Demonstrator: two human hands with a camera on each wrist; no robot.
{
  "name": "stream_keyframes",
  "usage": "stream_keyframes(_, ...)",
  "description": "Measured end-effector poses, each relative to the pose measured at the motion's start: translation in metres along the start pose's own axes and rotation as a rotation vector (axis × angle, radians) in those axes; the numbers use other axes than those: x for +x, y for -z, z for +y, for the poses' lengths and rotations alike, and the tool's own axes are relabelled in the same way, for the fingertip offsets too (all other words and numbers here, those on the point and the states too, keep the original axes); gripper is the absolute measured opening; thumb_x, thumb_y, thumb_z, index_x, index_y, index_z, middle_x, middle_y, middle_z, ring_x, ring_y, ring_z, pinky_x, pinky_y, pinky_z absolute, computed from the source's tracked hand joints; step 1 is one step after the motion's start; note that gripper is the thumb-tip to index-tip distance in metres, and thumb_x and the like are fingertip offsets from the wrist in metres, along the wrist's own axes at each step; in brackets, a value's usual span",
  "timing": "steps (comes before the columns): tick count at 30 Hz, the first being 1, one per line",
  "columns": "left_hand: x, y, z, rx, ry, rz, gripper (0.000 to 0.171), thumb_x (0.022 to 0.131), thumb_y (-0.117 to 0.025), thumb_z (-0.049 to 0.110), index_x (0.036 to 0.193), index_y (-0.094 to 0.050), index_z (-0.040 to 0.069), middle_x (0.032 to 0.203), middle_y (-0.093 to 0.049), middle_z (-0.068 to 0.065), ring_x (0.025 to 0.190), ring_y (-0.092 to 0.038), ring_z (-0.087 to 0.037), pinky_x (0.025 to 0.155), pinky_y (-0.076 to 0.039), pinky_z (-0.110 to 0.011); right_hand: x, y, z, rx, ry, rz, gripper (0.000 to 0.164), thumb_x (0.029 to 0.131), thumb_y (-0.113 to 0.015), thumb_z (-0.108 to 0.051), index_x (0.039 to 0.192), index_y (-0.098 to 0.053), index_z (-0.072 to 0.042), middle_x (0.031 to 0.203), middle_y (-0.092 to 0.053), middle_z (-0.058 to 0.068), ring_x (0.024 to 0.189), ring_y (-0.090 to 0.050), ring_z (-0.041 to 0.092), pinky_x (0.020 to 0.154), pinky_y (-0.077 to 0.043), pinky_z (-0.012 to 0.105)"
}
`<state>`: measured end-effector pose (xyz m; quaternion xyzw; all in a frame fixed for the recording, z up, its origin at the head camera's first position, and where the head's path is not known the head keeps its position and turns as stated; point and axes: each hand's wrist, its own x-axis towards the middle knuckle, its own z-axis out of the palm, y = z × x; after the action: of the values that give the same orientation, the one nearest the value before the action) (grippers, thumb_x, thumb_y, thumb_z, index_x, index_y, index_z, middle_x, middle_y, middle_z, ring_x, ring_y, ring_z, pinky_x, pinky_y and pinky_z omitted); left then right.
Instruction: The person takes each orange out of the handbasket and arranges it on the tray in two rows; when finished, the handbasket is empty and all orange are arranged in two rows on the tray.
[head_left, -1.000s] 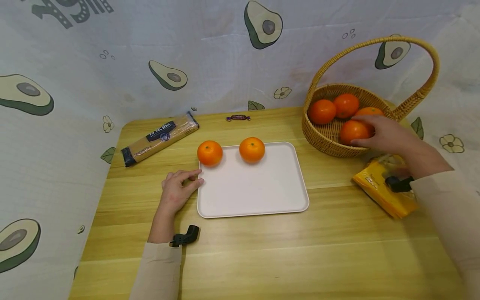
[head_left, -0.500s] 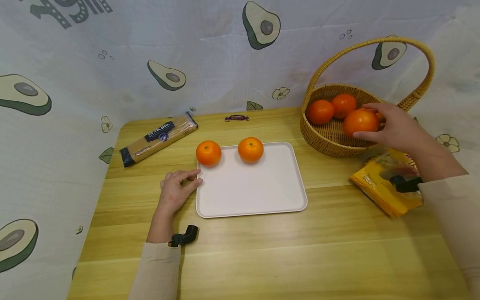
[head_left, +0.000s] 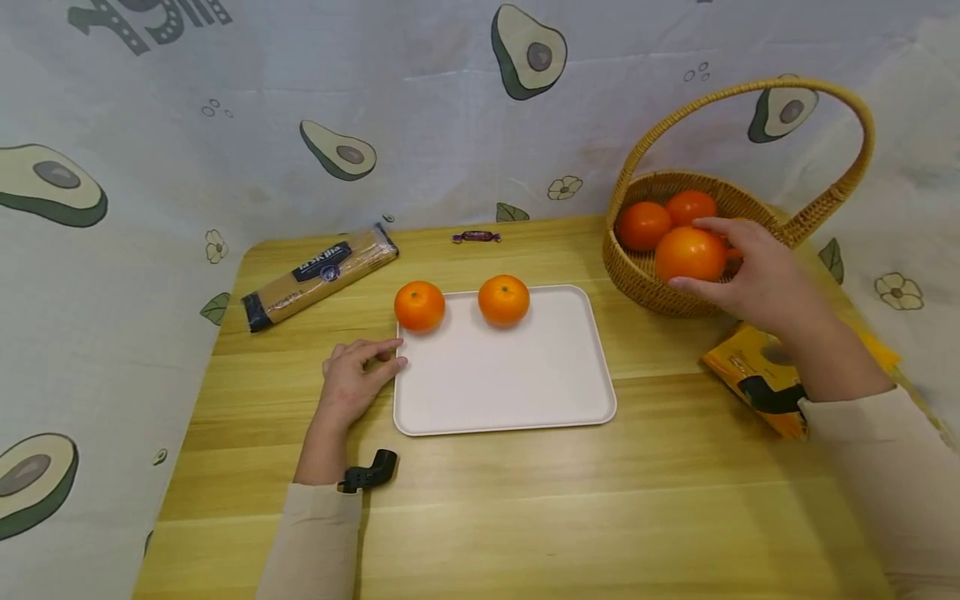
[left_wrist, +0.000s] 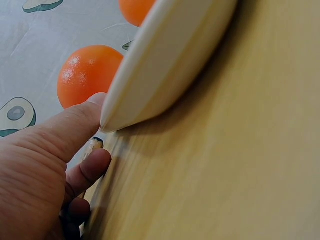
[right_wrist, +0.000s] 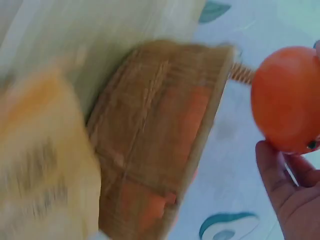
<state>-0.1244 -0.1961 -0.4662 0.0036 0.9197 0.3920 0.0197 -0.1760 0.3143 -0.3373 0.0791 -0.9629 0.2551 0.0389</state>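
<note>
One orange (head_left: 690, 254) within right hand (head_left: 765, 279)

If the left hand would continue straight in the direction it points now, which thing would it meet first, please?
Most likely the left rim of the white tray: the thumb and index finger of the left hand reach right to it, though their exact height there is hard to judge.

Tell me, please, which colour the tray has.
The tray is plain white, slightly pinkish; the head view shows it best.
</note>
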Motion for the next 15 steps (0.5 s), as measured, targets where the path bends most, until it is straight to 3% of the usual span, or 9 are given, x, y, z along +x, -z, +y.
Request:
stream_keyframes(7,0.0,-0.001,-0.001,0.009,-0.002,0.003,0.035,0.093,-0.075,0.036,0.127,-0.074,0.024,0.108,-0.071,-0.004,0.099,-0.045,-0.024,0.092,-0.02,-0.044,-0.015,-0.03,-0.027,0.03,0.062,-0.018,0.076,0.077,-0.091,-0.03,0.142,-0.056,-0.011,0.135,-0.046,0.026,0.121,-0.044,0.044,0.095,-0.039,0.069)
stream_keyframes(15,0.0,0.0,0.0,-0.004,-0.006,0.009,0.034,0.093,-0.075,0.036,0.125,-0.075,0.023,0.107,-0.071,-0.004,0.099,-0.045,-0.025,0.093,-0.02,-0.044,-0.018,-0.07,-0.055,0.046,0.049,-0.138,0.081,0.079,-0.089,-0.037,0.146,-0.052,-0.011,0.13,-0.048,0.022,0.114,-0.051,0.042,0.098,-0.044,0.065)
